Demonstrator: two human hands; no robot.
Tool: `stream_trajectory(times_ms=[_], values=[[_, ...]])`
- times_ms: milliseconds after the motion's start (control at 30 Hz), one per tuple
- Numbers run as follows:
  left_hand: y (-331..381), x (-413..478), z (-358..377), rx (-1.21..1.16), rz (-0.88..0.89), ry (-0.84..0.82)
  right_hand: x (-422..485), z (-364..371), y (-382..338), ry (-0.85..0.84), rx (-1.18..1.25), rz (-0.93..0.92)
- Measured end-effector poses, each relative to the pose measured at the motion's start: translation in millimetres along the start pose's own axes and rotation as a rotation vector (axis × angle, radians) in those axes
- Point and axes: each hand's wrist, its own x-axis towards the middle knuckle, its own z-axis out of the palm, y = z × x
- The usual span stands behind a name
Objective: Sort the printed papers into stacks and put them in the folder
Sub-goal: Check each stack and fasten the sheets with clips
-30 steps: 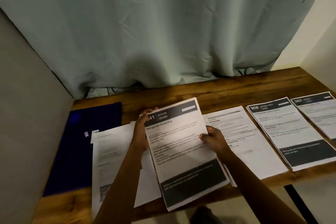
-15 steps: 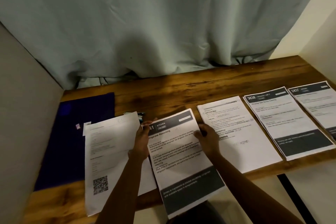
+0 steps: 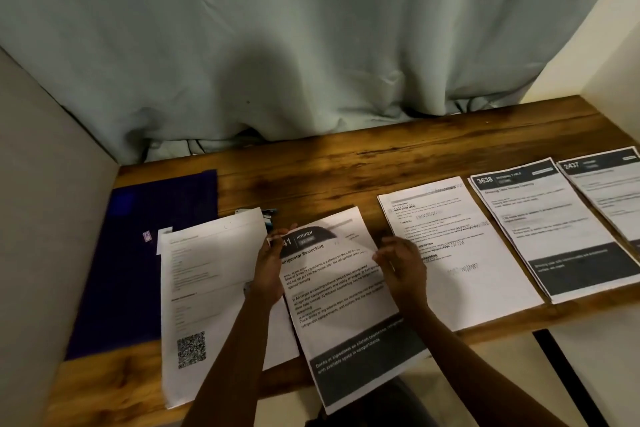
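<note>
A thin, flat white printed sheet with a black header band reading "KITCHEN" and a black footer block [image 3: 343, 305] lies tilted on the brown, knotty-grained wooden plank table [image 3: 346, 163], its lower end hanging over the near edge. The left hand [image 3: 270, 267] grips the sheet's left edge by the header, fingers curled about the paper. The right hand [image 3: 403, 265] pinches the right edge with bent fingers. Just to the left sits a stack of white pages with a QR code [image 3: 204, 288], partly overlapping a flat, smooth dark blue folder [image 3: 138, 270]. To the right lie a plain white text page [image 3: 467, 270], a black-banded sheet numbered 3638 [image 3: 554, 229] and another numbered 2437 [image 3: 613, 194]. A soft, creased pale grey-green curtain [image 3: 277, 45] hangs behind.
</note>
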Motion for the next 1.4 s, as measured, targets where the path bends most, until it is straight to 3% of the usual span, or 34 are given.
stream_trajectory(times_ms=[133,267,500,733,900,1067,1200,1400], values=[[1,1,1,0.041,0.005,-0.003,-15,-8,7,-0.132,0.007,-0.266],[2,0,1,0.09,0.034,-0.013,-21,-8,14,-0.232,0.111,-0.305],[2,0,-1,0.161,0.047,0.015,-15,-16,-5,-0.24,0.29,-0.135],[-1,2,0,0.23,0.046,0.018,-6,-16,-9,-0.251,0.271,-0.086],[3,1,2,0.211,0.013,0.017,22,-5,-8,-0.107,0.15,0.117],[7,-3,4,0.163,-0.001,0.004,55,5,4,-0.27,0.014,0.393],[4,-2,1,0.186,0.005,0.013,63,4,-3,-0.33,0.041,0.408],[4,-1,1,0.212,0.016,0.024,60,7,-5,-0.266,0.001,0.375]])
